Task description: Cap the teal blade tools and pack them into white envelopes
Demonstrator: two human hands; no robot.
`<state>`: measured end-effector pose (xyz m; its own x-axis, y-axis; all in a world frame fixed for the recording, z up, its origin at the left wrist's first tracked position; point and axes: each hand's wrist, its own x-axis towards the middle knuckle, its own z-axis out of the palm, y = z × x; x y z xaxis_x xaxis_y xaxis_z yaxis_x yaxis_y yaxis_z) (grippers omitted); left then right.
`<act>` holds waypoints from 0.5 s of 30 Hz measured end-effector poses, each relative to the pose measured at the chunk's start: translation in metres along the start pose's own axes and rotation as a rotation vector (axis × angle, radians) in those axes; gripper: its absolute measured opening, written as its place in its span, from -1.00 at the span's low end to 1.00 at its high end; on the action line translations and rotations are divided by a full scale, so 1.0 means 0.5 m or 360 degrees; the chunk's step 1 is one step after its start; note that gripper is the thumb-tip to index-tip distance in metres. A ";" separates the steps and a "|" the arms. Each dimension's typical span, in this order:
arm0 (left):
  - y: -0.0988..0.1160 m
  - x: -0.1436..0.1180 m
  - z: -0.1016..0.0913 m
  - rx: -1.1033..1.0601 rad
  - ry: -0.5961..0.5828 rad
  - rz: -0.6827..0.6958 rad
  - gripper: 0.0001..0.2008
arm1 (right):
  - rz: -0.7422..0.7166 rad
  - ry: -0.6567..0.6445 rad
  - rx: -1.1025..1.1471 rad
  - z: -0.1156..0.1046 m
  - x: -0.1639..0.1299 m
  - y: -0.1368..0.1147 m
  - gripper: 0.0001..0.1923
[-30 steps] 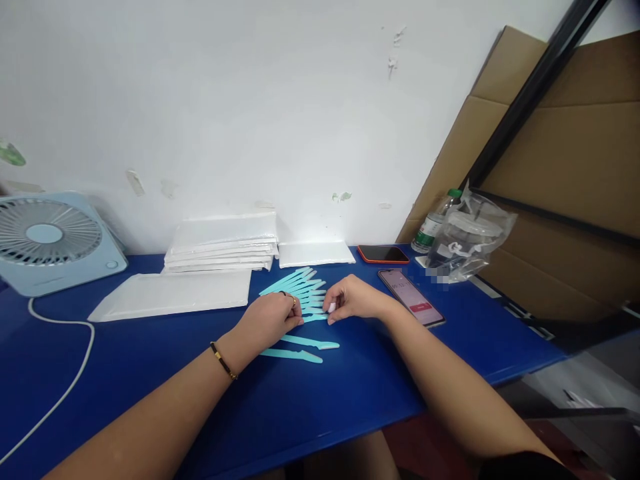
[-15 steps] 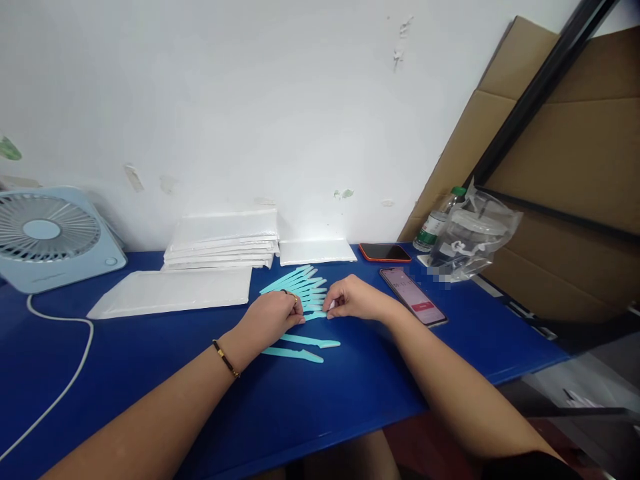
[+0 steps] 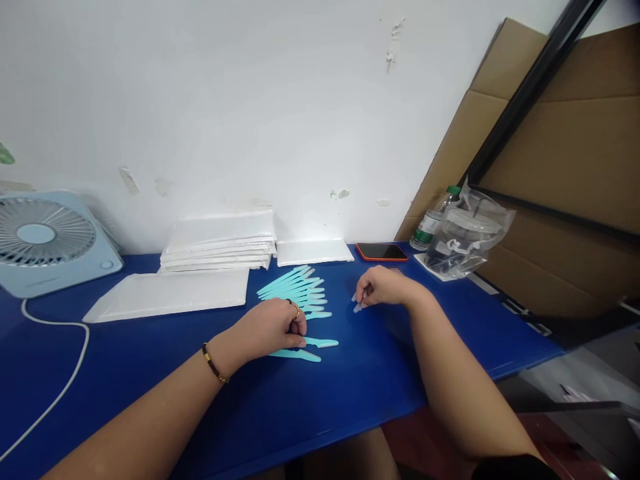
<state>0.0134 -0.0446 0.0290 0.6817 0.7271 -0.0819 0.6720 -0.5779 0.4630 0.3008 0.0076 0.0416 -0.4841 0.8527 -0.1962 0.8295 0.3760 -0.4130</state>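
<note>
1. Grip: the right hand [image 3: 383,285] pinches small translucent plastic pieces [image 3: 357,307] over the blue tabletop [image 3: 375,393].
2. The left hand [image 3: 277,327] partly covers a slim turquoise plastic razor [image 3: 324,343] near fanned turquoise razors [image 3: 290,284]; closure cannot be told.
3. Judged step: taking up one razor; next move calls for light fingertip control.

I am slanting my bare, ringed left hand [image 3: 277,327] inward, its thumb [image 3: 296,341] lying below curled fingers. My bare right hand [image 3: 381,287] is pinching apart from it, wrist [image 3: 414,295] bending inward.
</note>
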 end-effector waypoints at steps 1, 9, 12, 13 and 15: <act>0.000 0.002 0.003 0.0013 0.0006 -0.0025 -0.83 | -0.0011 -0.0033 0.0007 0.006 0.003 -0.007 -0.87; 0.002 0.009 0.012 0.0088 0.0119 -0.0164 -0.81 | -0.0277 -0.0157 0.0055 0.028 0.005 -0.079 -0.85; 0.005 0.006 0.014 0.0139 0.0137 -0.0137 -0.82 | -0.0329 -0.0133 0.0035 0.033 0.006 -0.087 -0.86; 0.006 0.005 0.015 0.0171 0.0147 -0.0118 -0.83 | -0.0345 -0.0126 0.0028 0.034 0.007 -0.088 -0.86; 0.007 0.004 0.016 0.0255 0.0181 -0.0081 -0.84 | -0.0369 -0.0105 0.0011 0.037 0.010 -0.089 -0.87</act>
<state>0.0197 -0.0483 0.0233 0.6148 0.7887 0.0027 0.7484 -0.5844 0.3135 0.2565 -0.0118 0.0425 -0.6785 0.7185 -0.1529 0.6925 0.5562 -0.4595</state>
